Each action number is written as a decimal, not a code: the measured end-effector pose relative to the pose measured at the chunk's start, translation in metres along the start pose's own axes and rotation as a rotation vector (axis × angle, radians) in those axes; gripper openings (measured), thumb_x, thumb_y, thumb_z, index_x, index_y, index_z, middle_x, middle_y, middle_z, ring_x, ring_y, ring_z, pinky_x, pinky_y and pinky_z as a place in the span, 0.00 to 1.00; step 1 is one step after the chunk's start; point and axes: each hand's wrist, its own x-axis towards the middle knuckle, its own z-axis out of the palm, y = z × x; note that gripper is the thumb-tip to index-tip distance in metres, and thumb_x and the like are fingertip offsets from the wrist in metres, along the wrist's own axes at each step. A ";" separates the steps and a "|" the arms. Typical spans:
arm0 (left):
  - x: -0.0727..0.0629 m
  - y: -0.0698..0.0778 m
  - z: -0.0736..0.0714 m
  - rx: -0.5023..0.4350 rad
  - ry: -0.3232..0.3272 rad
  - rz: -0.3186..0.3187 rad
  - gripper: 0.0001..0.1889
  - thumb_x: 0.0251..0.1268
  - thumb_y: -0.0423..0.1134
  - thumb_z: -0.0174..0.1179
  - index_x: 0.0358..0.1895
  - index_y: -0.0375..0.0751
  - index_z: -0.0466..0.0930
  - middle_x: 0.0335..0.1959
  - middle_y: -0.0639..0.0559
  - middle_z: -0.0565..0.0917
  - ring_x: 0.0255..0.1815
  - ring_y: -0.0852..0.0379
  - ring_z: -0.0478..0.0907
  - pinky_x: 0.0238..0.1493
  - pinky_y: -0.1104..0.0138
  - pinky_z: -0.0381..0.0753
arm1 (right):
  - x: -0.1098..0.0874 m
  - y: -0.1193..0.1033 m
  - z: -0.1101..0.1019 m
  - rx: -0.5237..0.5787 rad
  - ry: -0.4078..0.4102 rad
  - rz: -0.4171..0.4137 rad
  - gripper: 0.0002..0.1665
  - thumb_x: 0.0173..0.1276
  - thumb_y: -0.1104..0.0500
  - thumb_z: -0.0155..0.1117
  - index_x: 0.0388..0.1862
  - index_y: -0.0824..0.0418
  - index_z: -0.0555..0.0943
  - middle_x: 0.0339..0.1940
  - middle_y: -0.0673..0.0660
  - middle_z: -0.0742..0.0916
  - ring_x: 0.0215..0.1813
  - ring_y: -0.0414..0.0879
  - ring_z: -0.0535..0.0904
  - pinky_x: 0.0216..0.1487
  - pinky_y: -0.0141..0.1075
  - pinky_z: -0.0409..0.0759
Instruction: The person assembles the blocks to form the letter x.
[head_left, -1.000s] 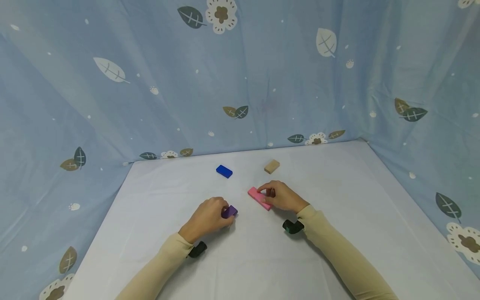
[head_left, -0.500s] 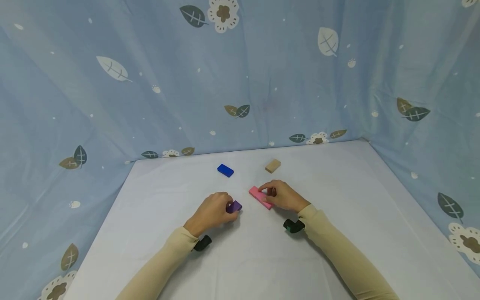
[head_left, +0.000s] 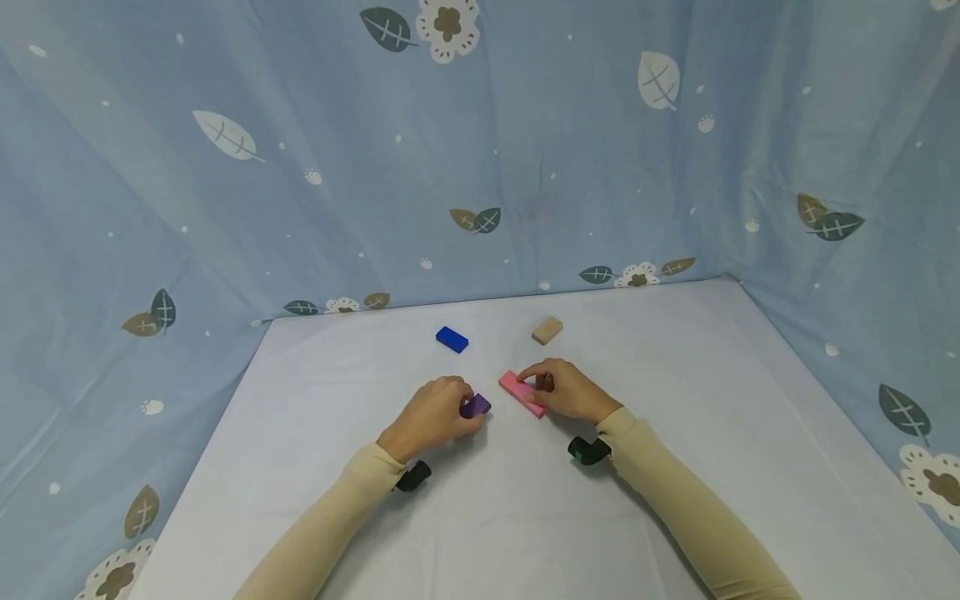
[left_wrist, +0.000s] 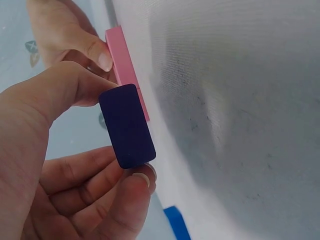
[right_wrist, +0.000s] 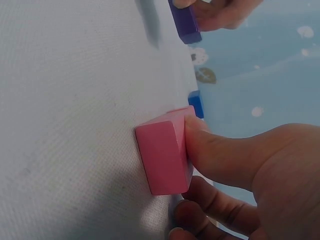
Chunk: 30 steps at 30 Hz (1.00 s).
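My left hand (head_left: pixel 433 419) pinches a purple block (left_wrist: pixel 127 126) between thumb and fingers. In the right wrist view the block hangs above the cloth, its shadow apart from it. Just to its right, a long pink strip of blocks (head_left: pixel 521 392) lies slantwise on the white table. A seam across it shows in the left wrist view, like two blocks end to end. My right hand (head_left: pixel 566 392) grips the near pink block (right_wrist: pixel 162 157), thumb on one side and fingers curled on the other. A small gap separates the purple block from the pink strip.
A blue block (head_left: pixel 452 339) lies farther back, left of centre. Behind the pink strip rests a plain wooden block (head_left: pixel 547 330). White cloth covers the table (head_left: pixel 660 367), and a blue patterned curtain (head_left: pixel 337 167) closes off the back and sides.
My left hand has moved to the right and away from me with the purple block, closer to the pink strip. The right hand has kept its grip in place.
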 end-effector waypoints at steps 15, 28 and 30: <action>0.013 0.002 0.002 0.016 -0.014 0.015 0.14 0.61 0.45 0.71 0.40 0.37 0.88 0.31 0.52 0.84 0.27 0.63 0.75 0.28 0.74 0.75 | 0.000 -0.001 0.000 0.007 -0.001 0.000 0.18 0.69 0.67 0.69 0.58 0.60 0.86 0.34 0.54 0.82 0.36 0.45 0.73 0.36 0.34 0.75; 0.022 0.003 0.002 0.010 -0.041 -0.002 0.15 0.62 0.45 0.71 0.41 0.36 0.88 0.32 0.52 0.83 0.28 0.62 0.75 0.28 0.73 0.76 | 0.001 -0.001 -0.001 0.009 -0.001 -0.009 0.19 0.69 0.67 0.69 0.58 0.61 0.86 0.33 0.55 0.82 0.35 0.44 0.73 0.36 0.33 0.74; 0.023 0.003 0.003 0.011 -0.040 -0.001 0.15 0.62 0.46 0.71 0.41 0.36 0.88 0.32 0.52 0.83 0.28 0.62 0.75 0.28 0.73 0.76 | 0.001 -0.001 -0.001 0.006 -0.001 -0.008 0.19 0.69 0.67 0.69 0.58 0.61 0.86 0.33 0.55 0.82 0.35 0.44 0.73 0.36 0.33 0.74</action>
